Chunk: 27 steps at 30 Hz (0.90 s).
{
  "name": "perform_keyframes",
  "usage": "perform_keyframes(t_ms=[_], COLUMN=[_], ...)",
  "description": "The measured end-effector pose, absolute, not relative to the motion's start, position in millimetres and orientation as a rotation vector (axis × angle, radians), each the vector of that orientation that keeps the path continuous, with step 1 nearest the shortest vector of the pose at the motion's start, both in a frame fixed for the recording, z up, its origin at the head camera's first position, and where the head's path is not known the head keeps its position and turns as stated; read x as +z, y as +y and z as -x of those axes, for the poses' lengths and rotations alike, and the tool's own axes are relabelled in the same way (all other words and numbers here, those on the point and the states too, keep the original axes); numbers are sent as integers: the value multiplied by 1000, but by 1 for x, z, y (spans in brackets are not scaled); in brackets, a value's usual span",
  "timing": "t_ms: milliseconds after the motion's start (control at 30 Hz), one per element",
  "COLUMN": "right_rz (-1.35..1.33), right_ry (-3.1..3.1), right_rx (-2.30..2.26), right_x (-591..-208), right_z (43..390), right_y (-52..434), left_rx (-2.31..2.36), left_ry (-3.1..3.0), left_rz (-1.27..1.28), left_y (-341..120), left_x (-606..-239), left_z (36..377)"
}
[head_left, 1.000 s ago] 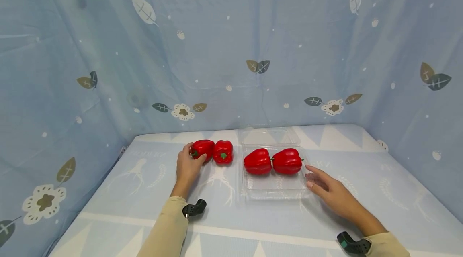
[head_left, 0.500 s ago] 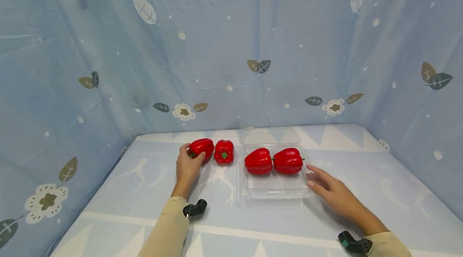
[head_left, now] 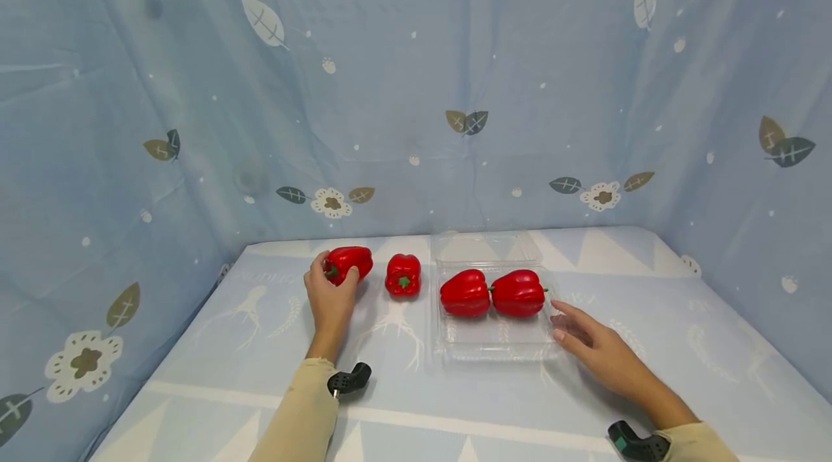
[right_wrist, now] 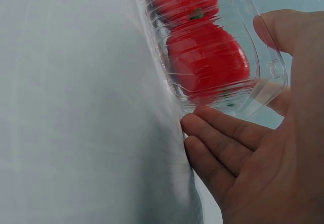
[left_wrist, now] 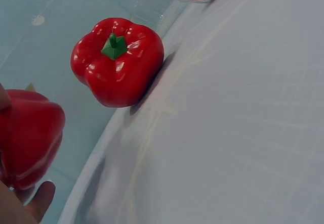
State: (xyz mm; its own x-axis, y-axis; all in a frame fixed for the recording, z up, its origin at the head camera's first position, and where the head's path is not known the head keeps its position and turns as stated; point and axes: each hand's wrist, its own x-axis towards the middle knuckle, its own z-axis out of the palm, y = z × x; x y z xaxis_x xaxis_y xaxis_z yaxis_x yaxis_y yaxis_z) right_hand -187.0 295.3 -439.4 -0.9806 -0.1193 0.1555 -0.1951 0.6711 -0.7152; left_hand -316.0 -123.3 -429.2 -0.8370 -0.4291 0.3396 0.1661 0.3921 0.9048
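Note:
My left hand (head_left: pixel 330 303) grips a red bell pepper (head_left: pixel 351 261), thumb on one side and fingers on the other. In the left wrist view this pepper (left_wrist: pixel 33 133) appears at the left edge, partly covered by the hand. To its right, apart from it, a second red bell pepper (head_left: pixel 403 276) rests on the table, green stem facing me. Two more red bell peppers (head_left: pixel 518 294) lie in a row inside a clear plastic clamshell box (head_left: pixel 497 350). At the box's right side my right hand (head_left: pixel 601 350) rests with extended fingers, thumb against the rim (right_wrist: pixel 260 29).
The box's transparent lid (head_left: pixel 484 247) is folded back, away from me. A pale patterned cloth (head_left: pixel 403 390) covers the table. A blue printed curtain (head_left: pixel 416 86) closes off the back and sides.
My left hand has moved left with its pepper, away from the neighbouring one; the two touched before, and a gap now separates them. The right hand and box have hardly moved.

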Motion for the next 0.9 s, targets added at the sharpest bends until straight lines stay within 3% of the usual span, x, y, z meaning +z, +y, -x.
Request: perform_keyframes(t_ms=[900], right_rz=[-270], right_ry=[-2784], right_rx=[1175], right_x=[-441], right_z=[187], right_y=[296], left_rx=[-1567], left_ry=[-2044], left_rz=[-9], left_y=[-97], left_x=[-416], left_z=[295])
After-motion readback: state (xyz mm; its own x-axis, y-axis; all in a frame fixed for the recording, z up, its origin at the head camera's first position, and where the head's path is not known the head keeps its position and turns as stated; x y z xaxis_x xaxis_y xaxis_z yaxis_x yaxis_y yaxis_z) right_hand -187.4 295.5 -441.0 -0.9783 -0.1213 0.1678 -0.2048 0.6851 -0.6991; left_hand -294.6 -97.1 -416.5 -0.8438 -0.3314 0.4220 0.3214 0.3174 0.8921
